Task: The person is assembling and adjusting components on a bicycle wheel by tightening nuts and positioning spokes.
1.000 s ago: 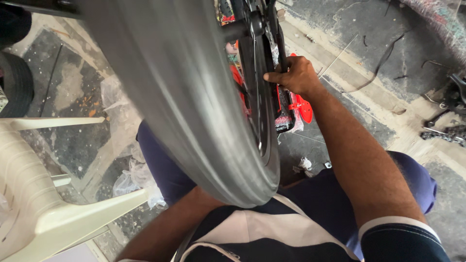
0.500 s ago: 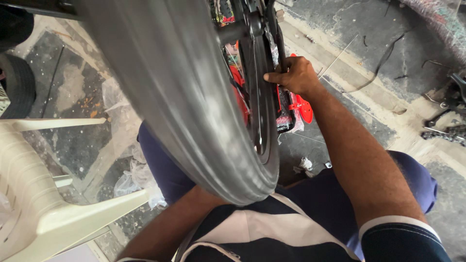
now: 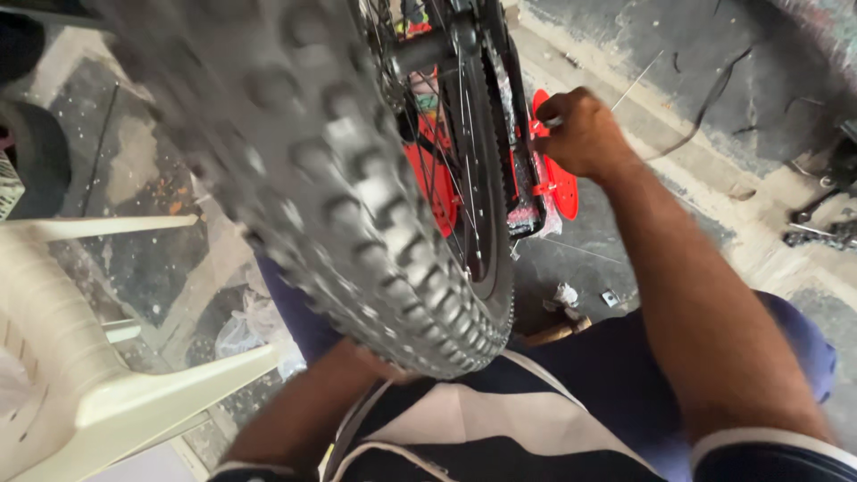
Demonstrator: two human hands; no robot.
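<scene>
A bicycle wheel with a knobby grey tyre (image 3: 357,223) hangs close in front of me, filling the upper middle. Behind it run the spokes, the chain (image 3: 500,116) and a red plastic guard (image 3: 561,192). My right hand (image 3: 580,134) reaches past the tyre's right side. Its fingers are curled on the upper edge of the red guard, next to the chain, with a small pale bit showing at the fingertips. My left forearm (image 3: 303,419) goes up under the tyre, and the hand itself is hidden behind it.
A cream plastic chair (image 3: 89,402) stands at the lower left. A black tyre (image 3: 36,152) lies at the far left. Metal parts (image 3: 821,223) sit on the stained concrete floor at the right. A wooden handle (image 3: 553,332) and small bits (image 3: 562,295) lie below the wheel.
My right hand has shifted a little right, off the wheel's chain side onto the red guard. The tyre's tread was smeared before and now shows sharp knobs.
</scene>
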